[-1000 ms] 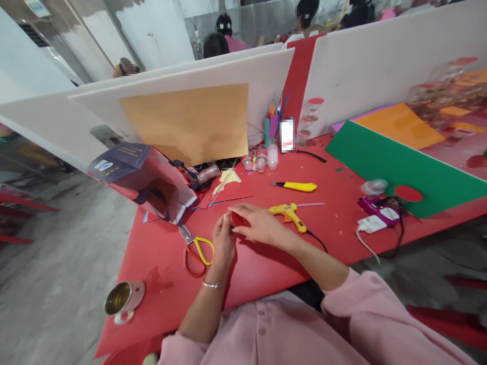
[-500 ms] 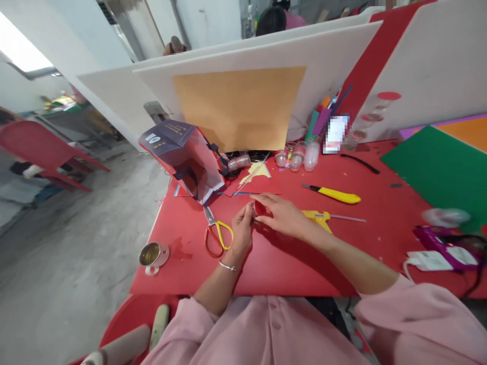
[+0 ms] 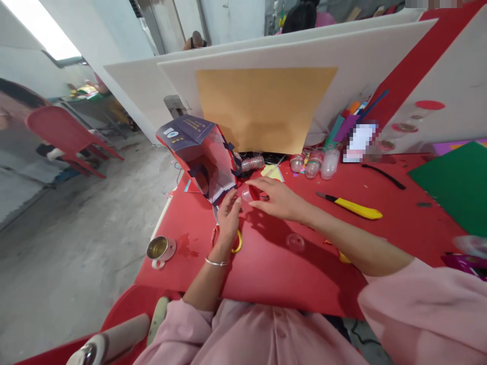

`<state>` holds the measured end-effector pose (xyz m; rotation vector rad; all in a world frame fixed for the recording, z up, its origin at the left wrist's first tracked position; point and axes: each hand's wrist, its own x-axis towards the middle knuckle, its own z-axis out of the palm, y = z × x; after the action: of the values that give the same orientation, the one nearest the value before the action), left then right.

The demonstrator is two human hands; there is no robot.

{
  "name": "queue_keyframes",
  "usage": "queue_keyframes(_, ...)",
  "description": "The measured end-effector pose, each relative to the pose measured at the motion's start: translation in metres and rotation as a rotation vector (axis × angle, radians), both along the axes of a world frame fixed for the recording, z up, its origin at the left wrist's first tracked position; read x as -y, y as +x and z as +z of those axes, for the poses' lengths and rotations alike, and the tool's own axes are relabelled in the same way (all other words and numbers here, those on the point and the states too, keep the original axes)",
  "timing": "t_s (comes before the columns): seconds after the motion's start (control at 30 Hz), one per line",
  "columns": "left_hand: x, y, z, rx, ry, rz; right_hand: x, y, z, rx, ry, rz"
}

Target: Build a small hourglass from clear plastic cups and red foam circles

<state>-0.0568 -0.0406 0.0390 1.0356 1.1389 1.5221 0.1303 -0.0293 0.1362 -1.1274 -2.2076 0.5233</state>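
My right hand [image 3: 281, 201] pinches a small clear capsule with a red disc [image 3: 251, 193], lifted above the red table [image 3: 289, 274]. My left hand [image 3: 228, 218] hovers just left of it, fingers curled loosely near the capsule and holding nothing I can see. Both hands are right in front of the open paper bag [image 3: 201, 157] that lies on its side. Under my left wrist lie scissors with yellow and orange handles [image 3: 238, 242]. A clear half dome [image 3: 296, 242] rests on the table below my right forearm.
A yellow utility knife [image 3: 355, 205] lies to the right. Several clear capsules [image 3: 314, 165] and a pen holder [image 3: 348, 124] stand along the white partition with tan paper [image 3: 262, 106]. A green sheet [image 3: 456, 182] is far right, a small metal tin [image 3: 159, 248] near the table's left edge.
My hands rose from the table and moved toward the paper bag with the red-disc capsule. The view swung left, and the glue gun is now hidden under my right forearm.
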Motion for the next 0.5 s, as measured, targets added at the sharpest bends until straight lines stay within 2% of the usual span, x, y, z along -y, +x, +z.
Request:
queue_keyframes(0.13, -0.029, -0.027, -0.012, -0.239, 0.132, 0.058, -0.019, -0.029, 0.004, -0.002, -0.028, 0.058)
queue_keyframes(0.27, -0.045, -0.04, -0.023, -0.5, 0.242, 0.059, -0.036, -0.052, 0.0, 0.05, -0.018, 0.141)
queue_keyframes(0.37, -0.052, -0.046, -0.022, -0.941, 0.251, 0.05, -0.048, -0.061, 0.002, 0.065, -0.02, 0.159)
queue_keyframes(0.43, -0.057, -0.046, -0.015, -1.253, 0.185, 0.046, -0.056, -0.065, 0.005, 0.068, -0.026, 0.151)
queue_keyframes(0.5, -0.063, -0.044, -0.005, -1.443, 0.092, 0.058, -0.064, -0.07, 0.009, 0.057, -0.028, 0.15)
